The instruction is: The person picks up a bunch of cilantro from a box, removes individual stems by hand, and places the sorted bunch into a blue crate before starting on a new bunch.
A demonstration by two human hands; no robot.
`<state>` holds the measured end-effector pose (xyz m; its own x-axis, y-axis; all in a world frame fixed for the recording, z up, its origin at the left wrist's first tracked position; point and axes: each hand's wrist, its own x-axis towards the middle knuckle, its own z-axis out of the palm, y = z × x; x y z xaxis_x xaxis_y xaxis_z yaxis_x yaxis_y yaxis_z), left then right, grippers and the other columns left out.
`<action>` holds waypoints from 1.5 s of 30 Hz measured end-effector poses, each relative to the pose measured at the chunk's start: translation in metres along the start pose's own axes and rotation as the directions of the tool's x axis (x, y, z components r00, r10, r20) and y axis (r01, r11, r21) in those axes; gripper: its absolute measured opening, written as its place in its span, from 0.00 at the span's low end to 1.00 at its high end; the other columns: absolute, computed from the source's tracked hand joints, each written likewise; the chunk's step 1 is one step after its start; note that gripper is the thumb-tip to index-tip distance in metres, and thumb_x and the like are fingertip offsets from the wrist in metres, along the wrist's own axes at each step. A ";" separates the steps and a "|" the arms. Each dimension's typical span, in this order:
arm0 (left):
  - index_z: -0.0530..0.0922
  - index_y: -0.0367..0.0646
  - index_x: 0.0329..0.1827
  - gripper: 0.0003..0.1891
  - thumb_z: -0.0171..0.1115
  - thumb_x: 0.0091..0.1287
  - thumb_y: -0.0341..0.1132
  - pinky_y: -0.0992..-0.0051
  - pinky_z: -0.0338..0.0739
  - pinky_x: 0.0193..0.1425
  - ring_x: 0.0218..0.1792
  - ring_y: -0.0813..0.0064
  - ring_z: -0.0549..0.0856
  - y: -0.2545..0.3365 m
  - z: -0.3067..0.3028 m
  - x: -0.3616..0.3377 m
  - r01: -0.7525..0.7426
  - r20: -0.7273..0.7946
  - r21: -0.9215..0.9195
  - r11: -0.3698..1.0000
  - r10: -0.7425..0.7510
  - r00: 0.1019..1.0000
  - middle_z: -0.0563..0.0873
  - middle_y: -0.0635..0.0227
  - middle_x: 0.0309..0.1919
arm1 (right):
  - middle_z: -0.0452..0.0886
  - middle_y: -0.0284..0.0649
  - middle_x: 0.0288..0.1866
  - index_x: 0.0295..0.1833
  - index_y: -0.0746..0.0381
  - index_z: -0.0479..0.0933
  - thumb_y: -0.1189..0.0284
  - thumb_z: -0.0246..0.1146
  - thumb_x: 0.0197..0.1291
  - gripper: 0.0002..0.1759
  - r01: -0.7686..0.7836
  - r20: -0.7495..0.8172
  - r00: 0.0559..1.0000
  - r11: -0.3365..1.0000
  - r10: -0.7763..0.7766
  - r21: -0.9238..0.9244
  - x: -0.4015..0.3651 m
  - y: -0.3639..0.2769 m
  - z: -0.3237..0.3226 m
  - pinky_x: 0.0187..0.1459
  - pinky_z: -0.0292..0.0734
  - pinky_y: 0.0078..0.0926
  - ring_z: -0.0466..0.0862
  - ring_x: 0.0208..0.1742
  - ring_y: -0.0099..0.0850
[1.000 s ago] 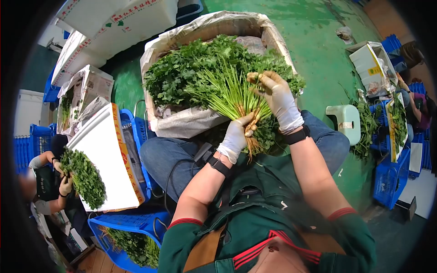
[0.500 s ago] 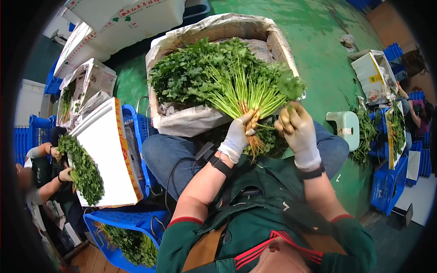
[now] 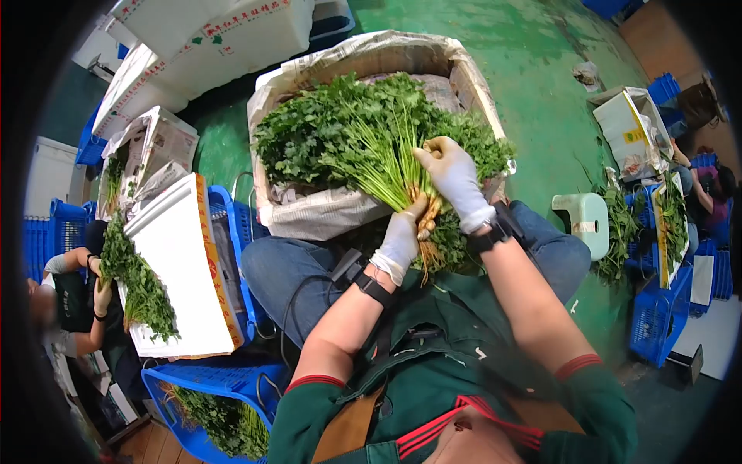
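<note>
My left hand point(image 3: 399, 241), in a white glove, is closed around the root end of a bunch of leafy celery point(image 3: 386, 166). Thin green stems fan upward from it, and brown roots point(image 3: 429, 251) hang below the fist. Over the stems on the right side is my right hand point(image 3: 454, 174), also gloved, its thumb and forefinger pinched at the stems. The exact stem between those fingertips is partly hidden. Behind the bunch, more celery leaves point(image 3: 297, 139) lie in a newspaper-lined box point(image 3: 317, 216) in front of my knees.
At left, a co-worker's hands point(image 3: 100, 290) hold greens over a white foam board point(image 3: 185, 286). A blue basket point(image 3: 224, 377) with greens stands below it. Right of my knee is a pale green stool point(image 3: 585, 224); beyond are foam boxes point(image 3: 627, 127), blue crates point(image 3: 657, 325) and another person.
My right hand has moved left and up from beside the bunch onto its stems. My left hand keeps its grip. The co-worker's greens at left have shifted, their hands changing position.
</note>
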<state>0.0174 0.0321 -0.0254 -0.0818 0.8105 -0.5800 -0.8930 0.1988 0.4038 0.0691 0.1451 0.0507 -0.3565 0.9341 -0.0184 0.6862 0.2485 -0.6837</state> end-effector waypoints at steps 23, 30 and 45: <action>0.76 0.50 0.40 0.14 0.48 0.72 0.49 0.84 0.61 0.14 0.16 0.82 0.73 -0.005 -0.006 0.006 -0.002 0.029 -0.099 0.995 0.005 1.000 0.80 0.76 0.25 | 0.80 0.37 0.32 0.44 0.69 0.74 0.79 0.59 0.59 0.07 0.062 0.451 0.862 0.930 -0.233 0.362 -0.069 0.022 -0.019 0.41 0.74 0.22 0.76 0.35 0.21; 0.76 0.46 0.44 0.10 0.55 0.70 0.42 0.82 0.66 0.14 0.19 0.81 0.76 -0.001 -0.006 0.007 0.000 0.012 -0.054 0.999 0.000 1.000 0.83 0.73 0.30 | 0.82 0.49 0.39 0.46 0.65 0.75 0.58 0.62 0.57 0.21 -0.029 -0.020 0.999 0.993 0.027 -0.117 0.005 -0.004 0.013 0.44 0.75 0.35 0.83 0.39 0.42; 0.77 0.46 0.42 0.11 0.50 0.72 0.41 0.84 0.61 0.14 0.16 0.83 0.72 0.003 -0.009 0.004 0.027 0.002 -0.067 0.997 -0.027 1.000 0.81 0.74 0.27 | 0.79 0.37 0.28 0.36 0.68 0.75 0.76 0.59 0.58 0.05 -0.007 0.198 0.970 0.807 -0.137 0.591 -0.057 0.038 0.004 0.35 0.73 0.23 0.76 0.29 0.24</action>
<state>0.0110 0.0311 -0.0329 -0.0574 0.8058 -0.5895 -0.9223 0.1832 0.3402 0.1130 0.1003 0.0223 -0.5658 0.8216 -0.0690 0.1813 0.0423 -0.9825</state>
